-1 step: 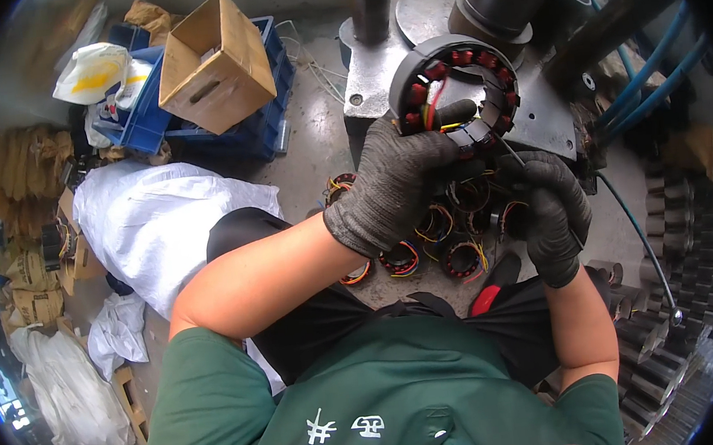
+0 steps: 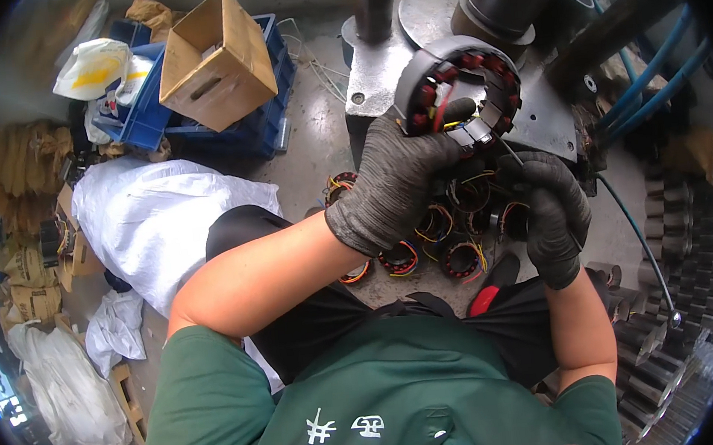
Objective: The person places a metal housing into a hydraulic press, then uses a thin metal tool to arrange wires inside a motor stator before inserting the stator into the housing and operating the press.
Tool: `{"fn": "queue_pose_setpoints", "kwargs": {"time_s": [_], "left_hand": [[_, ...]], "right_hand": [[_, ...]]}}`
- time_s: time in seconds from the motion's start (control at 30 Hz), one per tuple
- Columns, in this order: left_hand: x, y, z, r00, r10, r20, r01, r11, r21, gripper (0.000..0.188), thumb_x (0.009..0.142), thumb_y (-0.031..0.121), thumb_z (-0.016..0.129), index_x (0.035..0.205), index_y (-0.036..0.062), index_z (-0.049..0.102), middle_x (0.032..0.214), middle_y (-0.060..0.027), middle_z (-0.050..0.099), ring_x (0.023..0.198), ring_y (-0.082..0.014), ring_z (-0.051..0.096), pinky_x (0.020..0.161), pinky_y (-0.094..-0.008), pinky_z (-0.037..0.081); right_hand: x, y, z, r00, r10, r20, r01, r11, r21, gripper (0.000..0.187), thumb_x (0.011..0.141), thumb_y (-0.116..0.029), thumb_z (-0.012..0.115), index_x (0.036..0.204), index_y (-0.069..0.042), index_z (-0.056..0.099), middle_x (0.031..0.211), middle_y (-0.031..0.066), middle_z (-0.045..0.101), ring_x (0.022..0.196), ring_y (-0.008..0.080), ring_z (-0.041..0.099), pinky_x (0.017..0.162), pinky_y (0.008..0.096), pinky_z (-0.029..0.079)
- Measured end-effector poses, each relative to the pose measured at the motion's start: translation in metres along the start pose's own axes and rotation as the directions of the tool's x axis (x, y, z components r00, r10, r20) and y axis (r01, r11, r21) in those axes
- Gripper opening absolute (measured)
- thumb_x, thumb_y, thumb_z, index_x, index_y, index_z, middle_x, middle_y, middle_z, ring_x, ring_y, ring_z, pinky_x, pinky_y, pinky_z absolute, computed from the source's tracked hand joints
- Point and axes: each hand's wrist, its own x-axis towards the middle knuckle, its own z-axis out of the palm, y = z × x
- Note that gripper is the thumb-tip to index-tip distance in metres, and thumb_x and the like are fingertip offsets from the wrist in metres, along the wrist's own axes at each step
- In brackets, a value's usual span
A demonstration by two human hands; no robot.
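Observation:
My left hand (image 2: pixel 395 176), in a dark grey knit glove, grips a ring-shaped motor stator (image 2: pixel 415 88). Dark red coils and metal pole faces line the inside of the ring, and red and yellow wires show within it. The stator is tilted, with my left thumb inside its opening. A thin metal rod (image 2: pixel 510 151) is held in my gloved right hand (image 2: pixel 554 208), its tip at the stator's near lower edge. The rod's other end sticks out by the wrist. On the floor below my hands lie several smaller wound stators (image 2: pixel 398 259) with coloured wires.
Beyond the stator stands a machine with a metal plate (image 2: pixel 371 75), dark columns (image 2: pixel 374 2) and blue hoses (image 2: pixel 650 65). At the left are a cardboard box (image 2: pixel 223 89) on blue crates (image 2: pixel 279 58) and a white sack (image 2: pixel 166 206). Stacked metal parts (image 2: pixel 685 251) line the right.
The stator has tilted slightly in my left hand, with the light falling differently on its rim. My right hand and the rod stay nearly in place.

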Motion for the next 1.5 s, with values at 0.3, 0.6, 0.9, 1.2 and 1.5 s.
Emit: {"fn": "queue_pose_setpoints", "kwargs": {"time_s": [0.3, 0.6, 0.9, 1.2, 1.5], "left_hand": [[0.003, -0.004, -0.002, 0.969, 0.243, -0.040, -0.201, 0.872, 0.446, 0.059, 0.076, 0.007, 0.085, 0.129, -0.0035, 0.062, 0.114, -0.0117, 0.074, 0.102, -0.0177, 0.070, 0.089, -0.0328, 0.059], [0.003, 0.001, 0.005, 0.961, 0.275, -0.042, -0.179, 0.727, 0.663, 0.067, 0.077, 0.012, 0.088, 0.135, -0.0039, 0.057, 0.119, -0.0144, 0.073, 0.107, -0.0192, 0.071, 0.092, -0.0333, 0.060], [0.005, -0.001, -0.005, 0.995, -0.060, 0.075, 0.068, 0.992, -0.103, 0.054, 0.087, 0.009, 0.063, 0.139, -0.0032, 0.058, 0.112, -0.0160, 0.073, 0.095, -0.0247, 0.075, 0.085, -0.0375, 0.063], [0.002, -0.002, 0.003, 0.985, -0.119, 0.124, 0.144, 0.965, -0.217, 0.056, 0.086, 0.011, 0.065, 0.139, -0.0052, 0.056, 0.119, -0.0150, 0.071, 0.104, -0.0264, 0.073, 0.096, -0.0420, 0.060], [0.007, -0.017, -0.010, 0.986, -0.128, 0.107, 0.154, 0.947, -0.283, 0.055, 0.087, 0.012, 0.066, 0.138, -0.0057, 0.057, 0.118, -0.0152, 0.072, 0.101, -0.0255, 0.073, 0.094, -0.0413, 0.061]], "right_hand": [[0.008, -0.014, 0.008, 0.985, -0.132, 0.112, 0.169, 0.871, -0.461, 0.020, 0.097, 0.001, 0.058, 0.114, -0.001, 0.068, 0.115, 0.0177, 0.072, 0.101, 0.0281, 0.071, 0.089, 0.0383, 0.058], [0.015, -0.030, 0.012, 0.951, -0.181, 0.249, 0.307, 0.624, -0.719, 0.024, 0.090, 0.002, 0.060, 0.113, -0.002, 0.068, 0.103, 0.0177, 0.070, 0.091, 0.0333, 0.070, 0.080, 0.0413, 0.057], [0.008, -0.039, 0.000, 0.965, -0.185, 0.184, 0.243, 0.894, -0.376, 0.023, 0.092, -0.003, 0.058, 0.113, 0.001, 0.067, 0.104, 0.0187, 0.071, 0.086, 0.0292, 0.068, 0.078, 0.0399, 0.056], [0.013, -0.030, 0.003, 0.937, -0.229, 0.264, 0.331, 0.822, -0.463, 0.022, 0.090, -0.002, 0.061, 0.110, 0.000, 0.067, 0.099, 0.0183, 0.069, 0.083, 0.0321, 0.068, 0.075, 0.0409, 0.057], [0.014, -0.026, 0.011, 0.929, -0.250, 0.271, 0.362, 0.758, -0.542, 0.023, 0.089, 0.003, 0.059, 0.110, 0.000, 0.066, 0.101, 0.0193, 0.070, 0.083, 0.0332, 0.068, 0.074, 0.0420, 0.057]]}}
